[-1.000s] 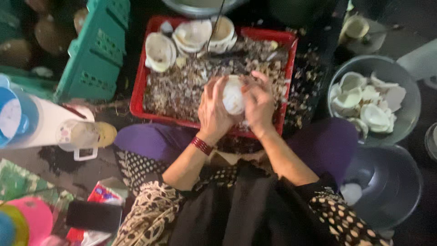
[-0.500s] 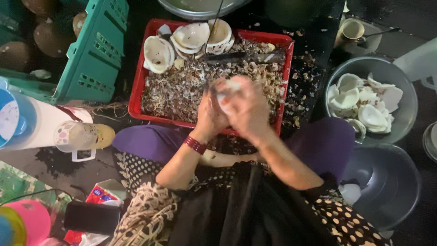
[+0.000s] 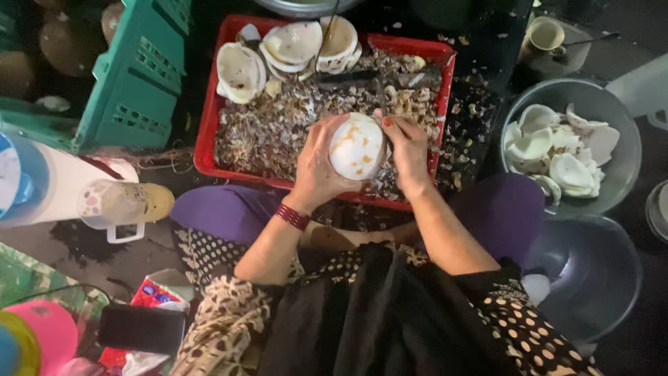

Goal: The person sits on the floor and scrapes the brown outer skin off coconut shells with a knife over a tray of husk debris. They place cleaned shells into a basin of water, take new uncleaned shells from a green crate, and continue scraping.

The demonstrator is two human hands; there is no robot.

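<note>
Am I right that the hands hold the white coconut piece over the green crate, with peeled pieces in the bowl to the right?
Not quite. In the head view the hands, left and right, hold the white coconut piece over the red tray, not the green crate. Peeled pieces do fill the bowl on the right.

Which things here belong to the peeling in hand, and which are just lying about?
In use: left hand cupping white coconut piece; right hand; red tray of shavings; grey bowl of peeled pieces.
Lying about: green crate, plastic mug, phone.
</note>
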